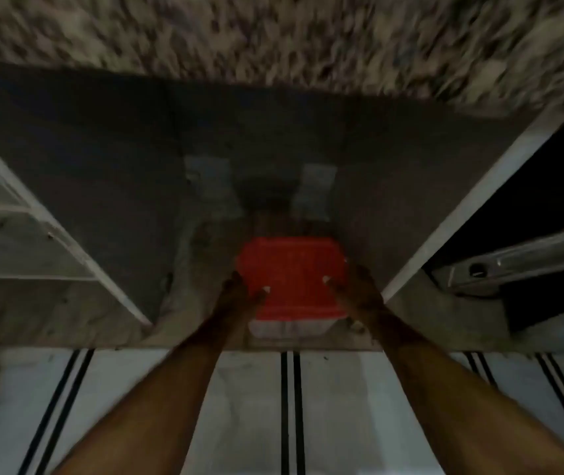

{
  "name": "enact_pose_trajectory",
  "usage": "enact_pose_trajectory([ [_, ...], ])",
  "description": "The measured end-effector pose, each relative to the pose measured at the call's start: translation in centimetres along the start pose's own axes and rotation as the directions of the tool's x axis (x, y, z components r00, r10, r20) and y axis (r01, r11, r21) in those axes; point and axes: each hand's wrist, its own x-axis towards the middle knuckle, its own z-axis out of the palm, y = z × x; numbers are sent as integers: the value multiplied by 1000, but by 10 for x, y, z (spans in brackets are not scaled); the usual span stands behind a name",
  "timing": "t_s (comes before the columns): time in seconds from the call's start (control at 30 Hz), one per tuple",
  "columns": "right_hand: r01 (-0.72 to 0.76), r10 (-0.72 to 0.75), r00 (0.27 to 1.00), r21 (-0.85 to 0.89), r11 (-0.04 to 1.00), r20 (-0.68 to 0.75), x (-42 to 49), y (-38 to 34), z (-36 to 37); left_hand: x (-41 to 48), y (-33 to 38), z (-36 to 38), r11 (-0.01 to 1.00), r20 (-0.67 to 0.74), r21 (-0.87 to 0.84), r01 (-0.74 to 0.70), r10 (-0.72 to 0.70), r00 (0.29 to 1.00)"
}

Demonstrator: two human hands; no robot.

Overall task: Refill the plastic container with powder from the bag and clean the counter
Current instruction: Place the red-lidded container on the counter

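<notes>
A clear plastic container with a red lid (292, 275) sits on a low shelf (411, 200) under the counter. My left hand (236, 294) grips its left side, thumb lying on the lid. My right hand (356, 289) grips its right side the same way. Both forearms reach forward and down from the bottom of the view. The container's pale lower wall (289, 329) shows below the lid. The powder bag is not in view. The picture is dim and blurred.
The speckled granite counter (308, 36) fills the top of the view. A white cabinet frame (51, 224) stands at the left, a white upright (472, 207) and a dark opening with a metal rail (520, 265) at the right. Below lies white floor with black stripes (291, 406).
</notes>
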Motion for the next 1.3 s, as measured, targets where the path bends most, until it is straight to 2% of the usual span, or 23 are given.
enact_pose_trajectory([
  [0.1,-73,72,997,19,997,42,30,25,27,36,-36,15,995,15,-69,75,-75,997],
  [0.17,-99,97,995,53,994,39,40,33,40,34,-29,12,990,-23,-94,104,-106,994],
  [0.23,-140,145,989,204,969,-7,39,40,46,28,-25,11,984,-39,-123,129,-135,990],
  [0.3,-239,238,970,351,905,48,38,46,44,30,-25,8,985,-26,-96,144,-147,989],
  [0.4,-312,280,949,541,781,144,27,43,36,22,-17,-2,974,-62,-84,212,-218,974],
  [0.5,-301,312,946,587,752,85,1,27,16,-8,3,-16,943,-46,-152,297,-307,951],
  [0.6,-356,367,924,582,731,104,-39,5,-16,-56,37,-28,919,-47,-246,309,-330,943],
  [0.7,-360,385,919,583,728,87,-89,-27,-58,-116,84,-47,885,-129,-181,429,-454,882],
  [0.8,-385,415,905,596,705,95,-145,-70,-114,-181,136,-76,874,-205,-118,471,-486,850],
  [0.93,-375,408,910,575,728,77,-229,-133,-203,-277,221,-122,908,-252,-125,400,-419,872],
  [1.07,-333,361,931,525,783,51,-307,-205,-304,-360,324,-177,912,-233,-115,394,-411,881],
  [1.3,-202,296,951,536,819,-93,-373,-323,-445,-427,482,-281,973,-331,-59,221,-228,916],
])
